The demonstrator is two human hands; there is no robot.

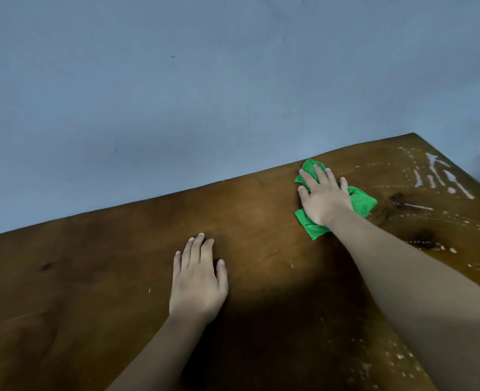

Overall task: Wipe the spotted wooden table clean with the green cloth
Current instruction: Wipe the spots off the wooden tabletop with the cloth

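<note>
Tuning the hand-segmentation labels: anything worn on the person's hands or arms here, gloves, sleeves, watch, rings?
Nothing worn shows. The left hand and right hand are bare: no gloves, rings or tape. The left forearm and right forearm are bare to the frame edge, with no sleeve, watch or band at either wrist. Nails look short, unpainted.

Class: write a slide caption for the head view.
The right hand presses green cloth on wooden table near white streaks; left hand rests flat.
</note>
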